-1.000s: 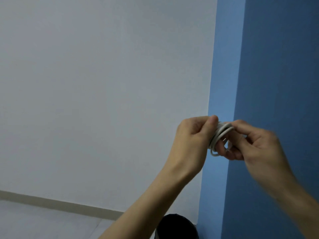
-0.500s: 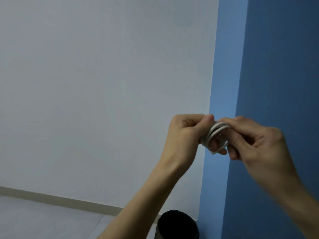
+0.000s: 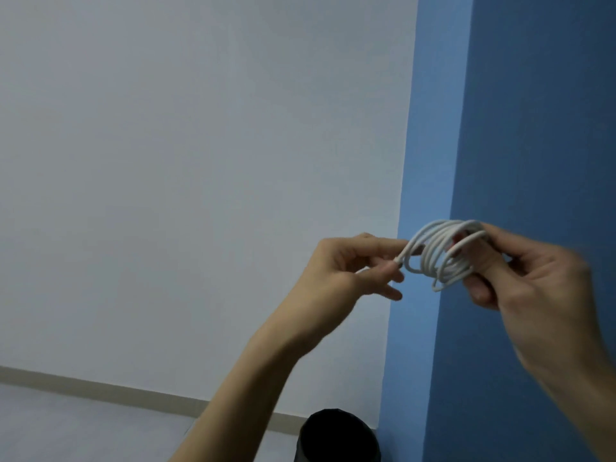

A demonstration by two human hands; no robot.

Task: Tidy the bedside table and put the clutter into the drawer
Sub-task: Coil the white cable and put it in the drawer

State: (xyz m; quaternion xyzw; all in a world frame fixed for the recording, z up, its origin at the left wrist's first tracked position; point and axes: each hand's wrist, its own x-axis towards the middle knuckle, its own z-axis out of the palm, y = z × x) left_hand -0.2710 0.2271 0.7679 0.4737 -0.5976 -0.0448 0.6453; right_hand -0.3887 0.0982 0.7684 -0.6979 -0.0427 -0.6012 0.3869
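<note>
1. A white wall point(image 3: 200, 161) meets a blue wall point(image 3: 533, 128); neither the bedside tabletop nor the drawer is in view.
2. The white cable point(image 3: 440, 258) is held coiled in mid-air. The left hand point(image 3: 346, 265) pinches its free end between closed fingers point(image 3: 386, 243), and the right hand point(image 3: 533, 285) curls its fingers point(image 3: 480, 295) through the loops.
3. The loops sit loose and spread; if the pinch slips, the end probably springs back and the coil unwinds.
4. A slack coil may tangle or snag at the drawer.
</note>
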